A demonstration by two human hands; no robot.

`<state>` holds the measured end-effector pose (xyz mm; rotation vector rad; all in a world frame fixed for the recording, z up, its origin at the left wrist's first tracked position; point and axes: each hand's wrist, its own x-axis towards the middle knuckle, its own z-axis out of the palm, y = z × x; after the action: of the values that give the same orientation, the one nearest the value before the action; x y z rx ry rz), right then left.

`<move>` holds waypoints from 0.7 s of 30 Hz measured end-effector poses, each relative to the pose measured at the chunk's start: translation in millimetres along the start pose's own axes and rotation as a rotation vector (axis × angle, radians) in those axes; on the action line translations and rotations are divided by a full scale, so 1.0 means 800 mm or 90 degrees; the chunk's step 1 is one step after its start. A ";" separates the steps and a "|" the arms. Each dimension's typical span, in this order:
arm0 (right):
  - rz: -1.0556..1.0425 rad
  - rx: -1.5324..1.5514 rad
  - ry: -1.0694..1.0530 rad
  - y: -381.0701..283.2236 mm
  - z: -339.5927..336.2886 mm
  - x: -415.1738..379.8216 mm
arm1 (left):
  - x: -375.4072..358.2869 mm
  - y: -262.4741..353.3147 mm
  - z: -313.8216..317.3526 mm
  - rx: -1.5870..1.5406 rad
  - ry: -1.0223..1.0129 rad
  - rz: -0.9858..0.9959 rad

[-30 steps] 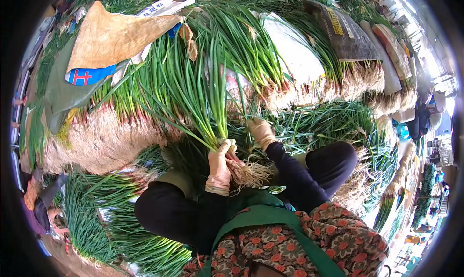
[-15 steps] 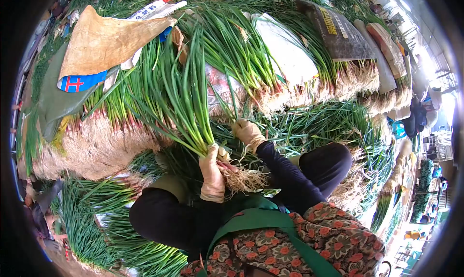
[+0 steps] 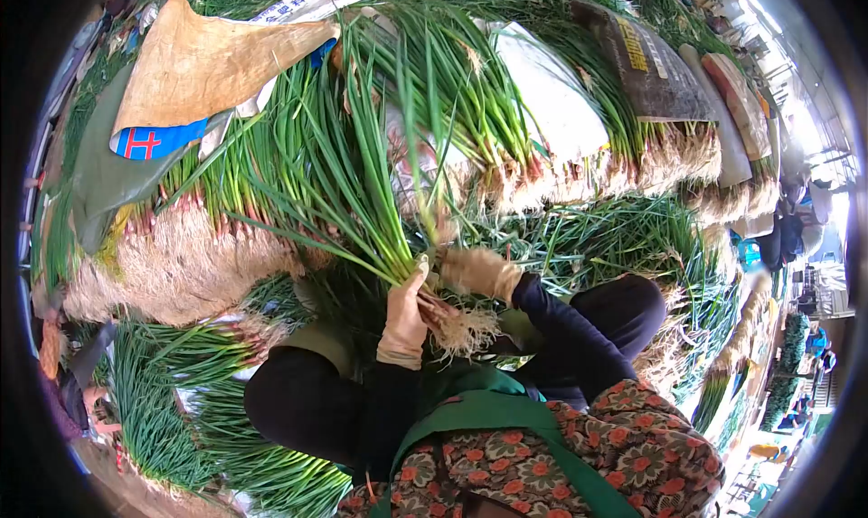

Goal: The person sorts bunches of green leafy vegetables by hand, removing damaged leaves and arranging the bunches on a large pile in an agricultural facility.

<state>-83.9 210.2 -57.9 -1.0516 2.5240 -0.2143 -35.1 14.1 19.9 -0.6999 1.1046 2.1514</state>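
Row of spring onions, roots toward the person, partly covered by a tan sheet and a white sheet. A bunch, leaves overlapping the row, is clamped in the left hand. The right hand, blurred, its grip indeterminable, has come lower, beside the left.

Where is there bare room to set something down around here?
Perhaps the white sheet, between green onions on either side, or the tan sheet at upper left, edged by a blue patch; both look uncovered. It is crowded around the left hand, right hand and held bunch, with loose leaves and knees close by.
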 end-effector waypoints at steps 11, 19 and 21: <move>0.282 0.492 0.340 -0.017 -0.001 0.069 | 0.023 -0.040 0.004 -0.121 0.125 0.186; 0.389 0.185 0.127 0.024 -0.018 -0.002 | 0.010 -0.030 -0.011 -0.281 0.012 0.139; 0.382 0.252 0.178 0.004 -0.043 0.008 | 0.001 -0.019 -0.001 -0.241 0.003 0.087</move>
<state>-104.0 207.5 -29.2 -0.1020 2.7437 -0.6832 -24.9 20.5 11.1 -0.8148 0.7715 2.5102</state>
